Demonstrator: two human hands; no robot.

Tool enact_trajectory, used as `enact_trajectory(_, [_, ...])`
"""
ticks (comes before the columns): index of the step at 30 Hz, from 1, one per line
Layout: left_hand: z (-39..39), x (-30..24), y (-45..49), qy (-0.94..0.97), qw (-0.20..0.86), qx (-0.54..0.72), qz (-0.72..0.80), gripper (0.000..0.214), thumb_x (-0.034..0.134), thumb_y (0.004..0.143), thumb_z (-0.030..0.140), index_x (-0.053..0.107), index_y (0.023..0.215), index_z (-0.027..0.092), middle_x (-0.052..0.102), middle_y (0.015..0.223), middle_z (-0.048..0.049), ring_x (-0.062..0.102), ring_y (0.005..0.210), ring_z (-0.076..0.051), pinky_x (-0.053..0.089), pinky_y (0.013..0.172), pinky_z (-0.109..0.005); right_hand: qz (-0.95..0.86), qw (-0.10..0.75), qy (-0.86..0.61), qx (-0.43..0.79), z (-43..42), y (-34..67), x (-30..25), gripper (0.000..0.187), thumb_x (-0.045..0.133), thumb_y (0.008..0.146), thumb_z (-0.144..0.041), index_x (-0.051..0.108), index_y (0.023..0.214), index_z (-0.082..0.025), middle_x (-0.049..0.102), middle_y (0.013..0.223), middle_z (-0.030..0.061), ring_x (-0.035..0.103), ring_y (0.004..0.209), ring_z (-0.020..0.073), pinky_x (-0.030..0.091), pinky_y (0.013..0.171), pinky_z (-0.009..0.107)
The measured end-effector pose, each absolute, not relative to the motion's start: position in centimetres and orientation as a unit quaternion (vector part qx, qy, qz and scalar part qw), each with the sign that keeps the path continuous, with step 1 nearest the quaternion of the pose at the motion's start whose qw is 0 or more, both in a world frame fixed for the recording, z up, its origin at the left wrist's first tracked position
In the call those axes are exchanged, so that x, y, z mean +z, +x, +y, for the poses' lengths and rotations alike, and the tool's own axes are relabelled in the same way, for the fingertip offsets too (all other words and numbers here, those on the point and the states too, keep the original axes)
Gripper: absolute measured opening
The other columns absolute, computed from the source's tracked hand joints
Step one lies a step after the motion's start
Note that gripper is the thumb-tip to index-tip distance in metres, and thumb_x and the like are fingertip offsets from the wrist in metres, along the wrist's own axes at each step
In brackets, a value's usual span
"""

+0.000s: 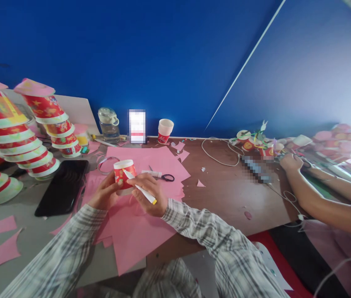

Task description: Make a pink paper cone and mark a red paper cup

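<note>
My left hand (106, 191) is closed around the side of a red and white paper cup (124, 166), held upright over pink paper sheets (141, 236). In my right hand (151, 193) is a white marker pen (146, 194) with a yellow end, gripped between the fingers. Its tip end lies against the cup's printed side or very close to it; I cannot tell which. Just beyond my right hand, a pair of scissors (167, 177) with black handles and a small white tube (152, 173) lie on the pink paper.
Stacks of red paper cups (62, 128) with pink tops stand at the left beside a black phone (62, 186). A water jug (109, 124), a lit screen (137, 126) and another cup (165, 130) line the blue wall. A co-worker's arms (312, 186) reach in from the right, near cables.
</note>
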State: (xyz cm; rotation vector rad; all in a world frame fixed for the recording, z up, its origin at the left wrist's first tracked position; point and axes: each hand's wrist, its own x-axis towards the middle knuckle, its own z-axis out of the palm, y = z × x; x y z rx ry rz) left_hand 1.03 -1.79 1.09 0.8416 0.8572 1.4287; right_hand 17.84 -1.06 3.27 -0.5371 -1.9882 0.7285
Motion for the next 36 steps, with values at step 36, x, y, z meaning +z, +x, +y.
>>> enact_trajectory(36, [-1.5, 0.5, 0.8, 0.379, 0.587, 0.621, 0.355, 0.054, 0.065, 0.057, 0.027, 0.052, 0.108, 0.017, 0.060, 0.100, -0.0118, 0.053, 0.095, -0.029, 0.043, 0.076, -0.042, -0.775, 0.503, -0.236, 0.301, -0.9, 17.9, 3.4, 0.026, 0.047, 0.087, -0.021, 0.055, 0.111, -0.022, 0.062, 0.096, 0.0082, 0.061, 0.091, 0.0177, 0.055, 0.084, 0.034])
